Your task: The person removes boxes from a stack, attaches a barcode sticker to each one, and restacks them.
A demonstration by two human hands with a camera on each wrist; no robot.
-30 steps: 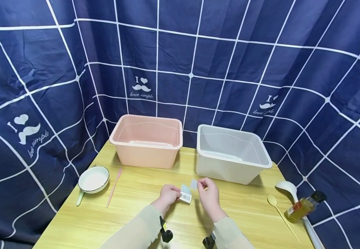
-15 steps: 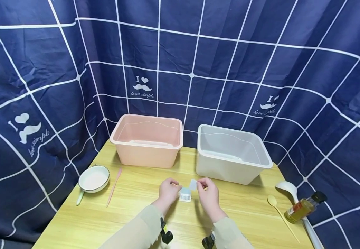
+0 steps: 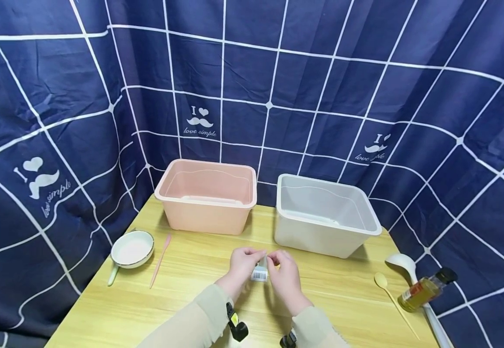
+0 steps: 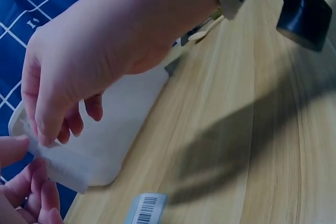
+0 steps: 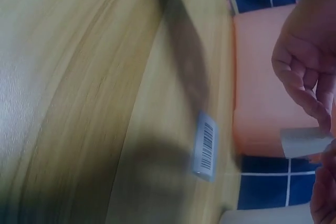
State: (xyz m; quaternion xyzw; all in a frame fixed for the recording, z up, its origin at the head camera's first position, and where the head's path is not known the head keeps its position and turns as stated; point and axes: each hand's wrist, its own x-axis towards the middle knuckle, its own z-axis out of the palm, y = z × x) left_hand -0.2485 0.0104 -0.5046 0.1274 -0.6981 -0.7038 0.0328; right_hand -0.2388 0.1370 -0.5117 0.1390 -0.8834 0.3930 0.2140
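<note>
Between both hands, a pale strip (image 4: 63, 163) is pinched: left hand (image 3: 244, 263) and right hand (image 3: 283, 270) grip opposite ends; barcode label (image 3: 259, 275) lies beneath on tabletop (image 3: 182, 299).

A small translucent strip (image 4: 62, 162), pale and frosted, is pinched at both ends, held level above the table at lower left of the left wrist view; it shows as a whitish tab (image 5: 303, 141) at the right edge of the right wrist view. Below it a barcode label (image 3: 259, 275) lies flat on the wood, low centre of the head view
</note>
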